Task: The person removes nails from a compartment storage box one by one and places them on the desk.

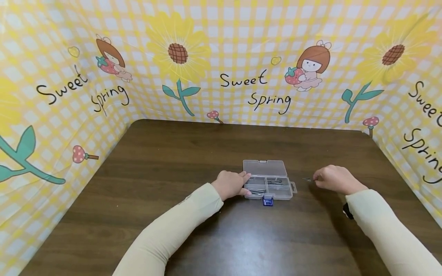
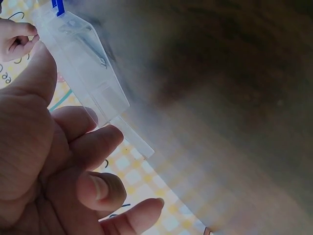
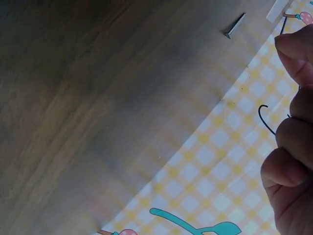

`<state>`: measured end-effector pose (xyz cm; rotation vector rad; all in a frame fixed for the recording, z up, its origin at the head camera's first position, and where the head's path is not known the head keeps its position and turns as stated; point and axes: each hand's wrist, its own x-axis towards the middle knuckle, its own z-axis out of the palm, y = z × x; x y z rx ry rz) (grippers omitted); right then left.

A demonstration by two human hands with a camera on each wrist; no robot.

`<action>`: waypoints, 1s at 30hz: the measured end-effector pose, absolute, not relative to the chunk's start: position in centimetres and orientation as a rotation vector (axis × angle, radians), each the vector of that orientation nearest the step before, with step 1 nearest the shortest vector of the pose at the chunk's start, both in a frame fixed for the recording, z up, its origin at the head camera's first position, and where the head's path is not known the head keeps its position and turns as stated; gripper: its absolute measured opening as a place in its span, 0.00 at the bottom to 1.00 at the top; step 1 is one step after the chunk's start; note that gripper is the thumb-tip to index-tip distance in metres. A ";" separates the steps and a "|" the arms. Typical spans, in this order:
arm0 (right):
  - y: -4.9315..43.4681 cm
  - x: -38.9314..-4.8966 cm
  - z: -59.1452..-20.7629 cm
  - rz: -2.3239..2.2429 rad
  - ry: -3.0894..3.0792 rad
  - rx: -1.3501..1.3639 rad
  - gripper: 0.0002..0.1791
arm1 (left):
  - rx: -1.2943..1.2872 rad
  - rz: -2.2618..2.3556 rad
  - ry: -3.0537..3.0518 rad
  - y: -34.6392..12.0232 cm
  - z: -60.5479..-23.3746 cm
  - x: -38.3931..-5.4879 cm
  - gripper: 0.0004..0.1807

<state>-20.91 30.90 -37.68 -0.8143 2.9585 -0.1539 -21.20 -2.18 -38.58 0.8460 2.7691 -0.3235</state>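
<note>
A clear plastic compartment box (image 1: 279,193) lies on the table, its lid (image 1: 264,168) tipped back and its blue latch (image 1: 268,201) hanging at the front. Thin metal nails (image 1: 256,191) fill some of its compartments. My left hand (image 1: 229,184) grips the box's left end, thumb at the front and fingers toward the lid side. To the right of the box, my right hand (image 1: 333,179) pinches a thin nail (image 3: 282,27) between thumb and forefinger, mostly hidden by the fingers. Another loose nail (image 3: 235,25) with a flat head lies on the table close to these fingertips.
The dark wood-grain table (image 1: 165,161) reaches back to a yellow checked cloth (image 1: 248,46) that stands as a wall at the back and both sides. A hang tab (image 1: 293,187) sticks out from the box's right end.
</note>
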 end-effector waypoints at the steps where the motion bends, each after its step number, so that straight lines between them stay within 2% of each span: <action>1: 30.9 -20.9 -37.7 -0.156 2.950 -0.811 0.03 | 0.845 -0.319 2.768 -2.2 -38.7 -21.2 0.39; 10: 31.1 -21.1 -38.0 -0.162 2.896 -0.774 0.03 | 0.861 -0.264 2.769 -2.1 -38.7 -21.3 0.38; 26: 30.7 -21.4 -38.7 -0.180 2.884 -0.772 0.13 | 0.848 -0.251 2.770 -2.1 -38.7 -20.9 0.38; 30: 30.5 -21.6 -38.8 -0.159 2.885 -0.776 0.11 | 0.829 -0.236 2.767 -2.2 -38.7 -21.2 0.38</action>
